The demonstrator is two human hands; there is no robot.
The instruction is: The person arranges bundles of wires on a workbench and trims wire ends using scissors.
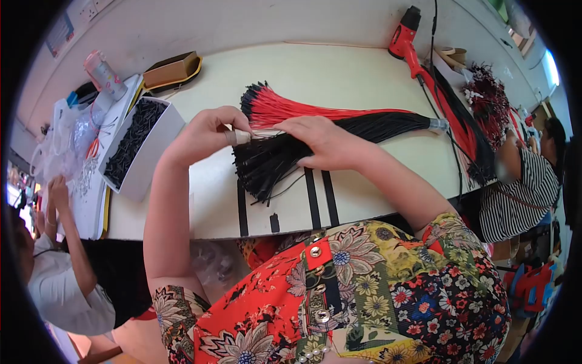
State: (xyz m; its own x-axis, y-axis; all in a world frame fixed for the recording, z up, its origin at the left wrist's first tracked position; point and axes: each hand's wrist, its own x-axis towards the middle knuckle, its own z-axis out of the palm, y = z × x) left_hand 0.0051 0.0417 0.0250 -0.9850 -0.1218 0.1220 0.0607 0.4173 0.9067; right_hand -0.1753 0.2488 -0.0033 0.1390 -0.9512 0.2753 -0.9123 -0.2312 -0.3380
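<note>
A long bundle of black wires lies across the table, its cut ends fanned toward the left. Behind it runs a bundle of red wires with black-tipped ends. My left hand is closed in a pinch at the upper edge of the black ends, with a pale wrap on one digit. What sits between its fingertips is too small to make out. Over the black bundle lies my right hand, fingers along the upper side and thumb at the lower side, holding the wires. A clear band wraps the bundles' right end.
A white box of short black tubes stands left, near a brown carton and a cup. At the back right is a red heat gun with its cord, beside more wire bundles. Other people sit at both sides.
</note>
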